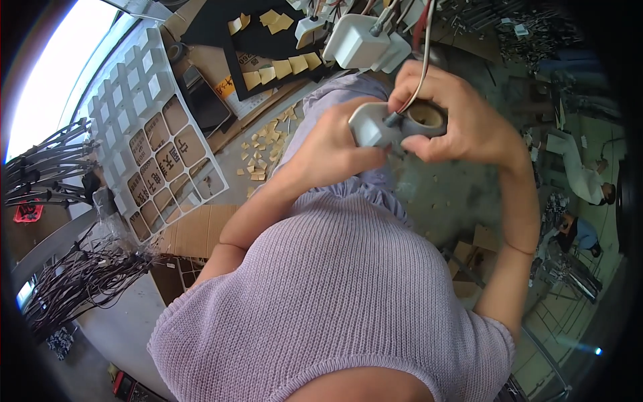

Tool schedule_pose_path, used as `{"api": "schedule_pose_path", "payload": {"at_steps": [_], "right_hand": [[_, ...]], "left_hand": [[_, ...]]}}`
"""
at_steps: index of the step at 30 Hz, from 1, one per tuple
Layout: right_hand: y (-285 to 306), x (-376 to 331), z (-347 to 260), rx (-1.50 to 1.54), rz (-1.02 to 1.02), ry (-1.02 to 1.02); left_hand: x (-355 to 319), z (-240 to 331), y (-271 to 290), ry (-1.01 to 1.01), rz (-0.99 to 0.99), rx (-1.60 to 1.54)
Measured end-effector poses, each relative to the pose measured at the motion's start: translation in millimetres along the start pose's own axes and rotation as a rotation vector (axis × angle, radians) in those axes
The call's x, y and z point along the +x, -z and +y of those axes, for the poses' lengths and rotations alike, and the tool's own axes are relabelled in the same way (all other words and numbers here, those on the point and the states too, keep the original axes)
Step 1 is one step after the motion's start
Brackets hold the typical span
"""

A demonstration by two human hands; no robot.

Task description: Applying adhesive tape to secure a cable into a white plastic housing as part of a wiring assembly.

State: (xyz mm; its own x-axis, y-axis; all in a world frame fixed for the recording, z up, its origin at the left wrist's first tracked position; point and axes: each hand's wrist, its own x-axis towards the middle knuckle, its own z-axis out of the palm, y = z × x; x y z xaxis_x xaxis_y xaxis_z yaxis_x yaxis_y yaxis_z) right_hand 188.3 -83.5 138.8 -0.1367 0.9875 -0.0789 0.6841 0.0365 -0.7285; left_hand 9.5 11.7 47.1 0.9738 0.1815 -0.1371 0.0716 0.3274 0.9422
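My left hand (pixel 331 144) is closed around a small white plastic housing (pixel 366 124) in front of my chest. From the housing's right side comes a grey cable fitting (pixel 392 119), and a thin whitish and red cable (pixel 424 75) runs up from there. Against that side, my right hand (pixel 465 114) grips a roll of dark grey tape (pixel 439 124) with a brown core, its thumb and fingers curled toward the fitting. Whether a strip of tape touches the cable cannot be made out.
Several white housings (pixel 358 41) with wires sit at the top. A white grid tray (pixel 216 175), partly filled with white pieces, stands left beside a dark flat device (pixel 203 100). Yellowish squares (pixel 281 68) lie on black board. Dark cable bundles (pixel 87 281) hang left; two people (pixel 583 171) work far right.
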Motion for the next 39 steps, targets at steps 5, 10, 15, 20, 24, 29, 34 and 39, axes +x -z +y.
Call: {"api": "schedule_pose_path", "payload": {"at_steps": [5, 10, 15, 20, 24, 29, 34, 39], "right_hand": [[-22, -18, -44, 0.898, 0.112, -0.431], [-17, -20, -13, 0.476, 0.231, -0.254], [-35, 29, 16, 0.821, -0.07, 0.291], [-33, 53, 28, 0.68, -0.145, 0.613], [-12, 39, 31, 0.404, -0.133, 0.417], [0, 2, 28, 0.362, 0.005, 0.107], [-22, -29, -1, 0.916, 0.123, -0.263], [-31, -30, 15, 0.498, 0.387, -0.25]], "left_hand": [[6, 3, -1, -0.459, 0.589, 0.494], [0, 11, 14, 0.086, -0.407, -0.716], [3, -9, -17, 0.311, -1.053, -1.425], [0, -11, -29, 0.274, -1.153, -1.662], [-5, -4, -21, 0.371, -0.976, -1.639], [4, 0, 2, 0.199, -0.671, -1.106], [8, -10, -6, -0.226, 0.269, 0.311], [0, 7, -13, 0.161, -0.023, -0.211]]}}
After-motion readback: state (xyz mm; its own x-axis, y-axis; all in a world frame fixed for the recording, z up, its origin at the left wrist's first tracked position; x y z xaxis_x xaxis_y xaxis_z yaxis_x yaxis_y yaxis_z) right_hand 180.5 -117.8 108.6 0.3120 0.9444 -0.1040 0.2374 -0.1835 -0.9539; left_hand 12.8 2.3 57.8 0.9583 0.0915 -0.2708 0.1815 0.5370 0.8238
